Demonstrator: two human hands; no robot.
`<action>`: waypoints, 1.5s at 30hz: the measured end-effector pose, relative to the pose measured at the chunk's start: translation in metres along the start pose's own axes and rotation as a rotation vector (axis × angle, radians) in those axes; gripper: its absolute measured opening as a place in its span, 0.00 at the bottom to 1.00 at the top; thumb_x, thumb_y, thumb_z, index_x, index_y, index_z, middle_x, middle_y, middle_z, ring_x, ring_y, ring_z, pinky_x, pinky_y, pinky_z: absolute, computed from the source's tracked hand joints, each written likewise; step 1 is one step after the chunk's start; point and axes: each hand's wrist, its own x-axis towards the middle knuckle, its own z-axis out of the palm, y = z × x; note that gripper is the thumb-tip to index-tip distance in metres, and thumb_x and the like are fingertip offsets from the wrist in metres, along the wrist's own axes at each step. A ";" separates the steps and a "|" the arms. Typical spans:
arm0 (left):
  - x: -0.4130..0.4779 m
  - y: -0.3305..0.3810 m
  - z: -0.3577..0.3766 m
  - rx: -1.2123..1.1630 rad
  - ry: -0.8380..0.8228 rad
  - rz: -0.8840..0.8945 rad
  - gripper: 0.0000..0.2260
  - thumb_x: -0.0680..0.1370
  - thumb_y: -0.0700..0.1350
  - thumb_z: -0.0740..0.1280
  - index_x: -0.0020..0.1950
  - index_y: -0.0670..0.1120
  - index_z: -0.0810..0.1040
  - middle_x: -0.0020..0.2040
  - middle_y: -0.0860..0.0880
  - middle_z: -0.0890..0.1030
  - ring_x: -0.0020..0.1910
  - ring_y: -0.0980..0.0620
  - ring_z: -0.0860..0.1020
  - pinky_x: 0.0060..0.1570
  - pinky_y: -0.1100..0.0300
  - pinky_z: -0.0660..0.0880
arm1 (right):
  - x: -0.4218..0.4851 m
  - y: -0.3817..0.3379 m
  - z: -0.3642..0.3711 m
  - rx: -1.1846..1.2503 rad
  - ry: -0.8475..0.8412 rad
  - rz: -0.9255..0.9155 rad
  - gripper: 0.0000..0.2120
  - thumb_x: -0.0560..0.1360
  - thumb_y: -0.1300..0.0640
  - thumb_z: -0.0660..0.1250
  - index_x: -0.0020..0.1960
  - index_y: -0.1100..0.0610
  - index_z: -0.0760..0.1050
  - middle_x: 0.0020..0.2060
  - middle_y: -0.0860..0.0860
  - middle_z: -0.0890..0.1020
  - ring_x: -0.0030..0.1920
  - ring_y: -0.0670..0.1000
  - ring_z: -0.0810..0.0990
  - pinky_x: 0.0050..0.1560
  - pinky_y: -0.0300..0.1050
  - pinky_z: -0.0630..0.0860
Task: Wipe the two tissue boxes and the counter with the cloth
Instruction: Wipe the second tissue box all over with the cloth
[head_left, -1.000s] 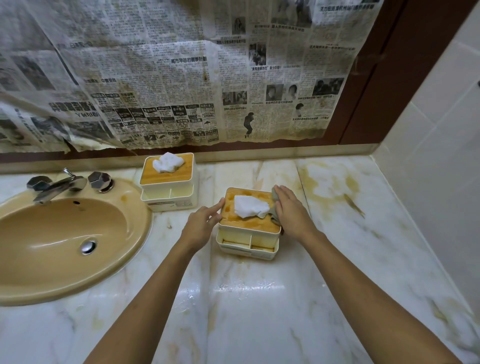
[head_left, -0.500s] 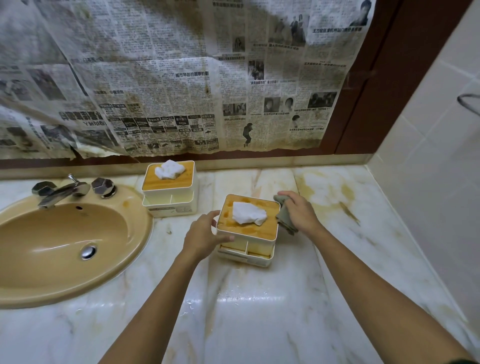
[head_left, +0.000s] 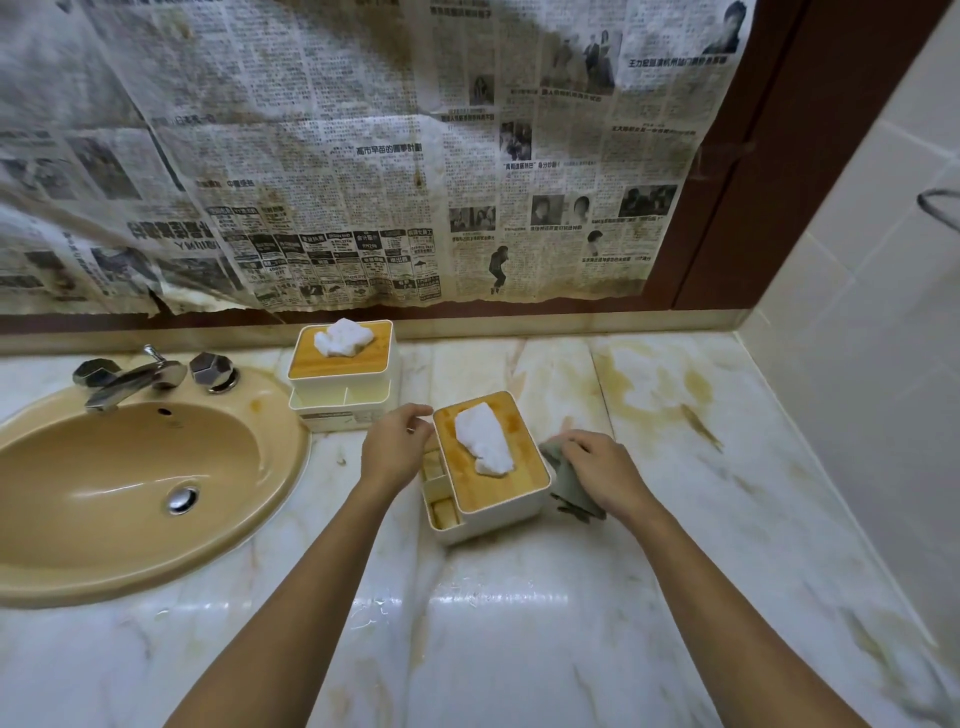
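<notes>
Two white tissue boxes with wooden lids and white tissue poking out stand on the marble counter (head_left: 519, 649). The near tissue box (head_left: 493, 486) sits at the centre, turned at an angle. My left hand (head_left: 395, 449) grips its left side, fingers curled over the far left corner. My right hand (head_left: 602, 473) holds a grey cloth (head_left: 569, 491) bunched against the box's right wall. The far tissue box (head_left: 343, 374) stands by the back wall, untouched.
A tan oval sink (head_left: 130, 483) with a chrome faucet (head_left: 130, 379) fills the left. Stained newspaper (head_left: 363, 156) covers the wall behind. A tiled wall (head_left: 872, 364) bounds the counter on the right, where yellow stains (head_left: 675, 395) mark the marble.
The near box has been rotated so its compartment side faces left. My right hand with the cloth went from the lid's right edge down to the right wall.
</notes>
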 end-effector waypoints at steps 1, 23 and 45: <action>0.001 0.003 0.002 -0.014 -0.009 0.005 0.11 0.79 0.45 0.66 0.60 0.48 0.82 0.51 0.50 0.85 0.53 0.50 0.81 0.53 0.54 0.76 | -0.001 -0.004 0.003 0.039 0.019 -0.030 0.14 0.80 0.57 0.59 0.56 0.52 0.83 0.51 0.44 0.82 0.53 0.46 0.77 0.46 0.31 0.69; 0.006 0.002 0.022 -0.047 -0.121 0.078 0.18 0.77 0.47 0.72 0.67 0.57 0.79 0.63 0.54 0.81 0.65 0.49 0.75 0.64 0.41 0.72 | 0.027 -0.006 0.031 -0.706 -0.052 -0.190 0.27 0.85 0.49 0.43 0.81 0.48 0.41 0.81 0.45 0.40 0.80 0.59 0.41 0.74 0.60 0.58; 0.010 -0.009 0.026 -0.115 -0.119 0.073 0.18 0.76 0.50 0.73 0.66 0.61 0.79 0.61 0.58 0.81 0.64 0.52 0.76 0.65 0.39 0.70 | 0.049 -0.008 0.030 -0.700 -0.081 -0.224 0.26 0.85 0.49 0.43 0.81 0.48 0.42 0.81 0.44 0.41 0.80 0.57 0.39 0.76 0.62 0.54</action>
